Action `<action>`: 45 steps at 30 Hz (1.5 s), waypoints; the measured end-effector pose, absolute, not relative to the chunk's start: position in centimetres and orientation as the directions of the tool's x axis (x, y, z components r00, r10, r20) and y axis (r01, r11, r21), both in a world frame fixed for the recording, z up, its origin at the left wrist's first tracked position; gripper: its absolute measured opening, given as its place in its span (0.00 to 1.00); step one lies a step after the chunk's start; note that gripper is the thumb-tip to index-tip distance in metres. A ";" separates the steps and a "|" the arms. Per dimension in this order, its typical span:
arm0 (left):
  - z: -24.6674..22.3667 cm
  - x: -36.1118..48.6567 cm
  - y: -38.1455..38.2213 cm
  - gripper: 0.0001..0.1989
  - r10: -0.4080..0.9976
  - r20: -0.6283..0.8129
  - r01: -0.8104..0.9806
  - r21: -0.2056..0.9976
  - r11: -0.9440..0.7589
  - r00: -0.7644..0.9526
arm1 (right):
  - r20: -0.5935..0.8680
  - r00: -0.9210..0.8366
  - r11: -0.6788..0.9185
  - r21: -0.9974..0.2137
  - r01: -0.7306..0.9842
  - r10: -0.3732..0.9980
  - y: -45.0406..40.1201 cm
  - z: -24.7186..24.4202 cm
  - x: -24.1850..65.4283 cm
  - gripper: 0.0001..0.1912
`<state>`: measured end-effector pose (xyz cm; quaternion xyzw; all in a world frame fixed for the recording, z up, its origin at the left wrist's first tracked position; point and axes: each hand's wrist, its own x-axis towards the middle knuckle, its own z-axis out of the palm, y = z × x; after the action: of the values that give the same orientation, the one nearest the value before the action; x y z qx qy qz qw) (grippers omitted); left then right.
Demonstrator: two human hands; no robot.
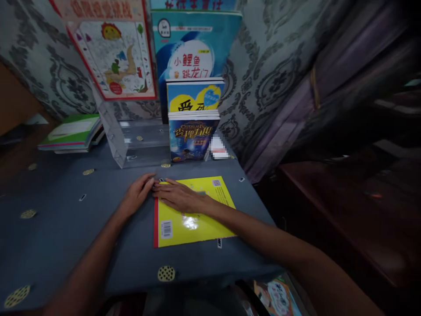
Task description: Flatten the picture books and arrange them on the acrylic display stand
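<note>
A yellow book [184,230] with a red spine and a barcode lies flat on the cloth-covered table. My right hand [179,196] rests on its upper left part, palm down, with the fingers stretched toward the spine. Just past the spine's top corner, my left hand [138,192] lies on the cloth, its fingers extended and its thumb near my right fingertips. Whether the left thumb touches the book's corner, I cannot tell.
Behind the book stands a clear plastic rack [115,136] with several books, a dark blue book [194,138] in front. A red-bordered book [115,61] is higher up. Stacked books [70,131] lie at left. The table's right edge borders a purple curtain [279,123].
</note>
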<state>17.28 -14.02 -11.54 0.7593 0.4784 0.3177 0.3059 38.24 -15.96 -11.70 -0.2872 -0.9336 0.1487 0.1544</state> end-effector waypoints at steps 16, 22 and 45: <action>-10.4 17.8 -14.7 0.27 0.924 0.150 0.614 0.708 -0.349 0.352 | 0.251 -0.499 0.547 -0.546 0.635 0.829 -18.2 -13.3 52.1 0.20; -10.3 17.9 -14.8 0.24 0.893 0.218 0.683 0.581 -0.442 0.393 | 0.294 -0.418 0.504 -0.619 0.603 0.860 -17.8 -13.8 54.1 0.21; -9.5 34.0 -22.5 0.20 0.278 0.076 0.265 0.151 -0.952 0.958 | 0.327 -0.241 0.401 -0.633 0.663 0.914 -17.7 -13.8 55.1 0.16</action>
<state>34.00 -22.45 -9.54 0.9869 0.1375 0.0480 0.0700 55.08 -17.66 -13.84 -0.5148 -0.7654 0.1855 0.3386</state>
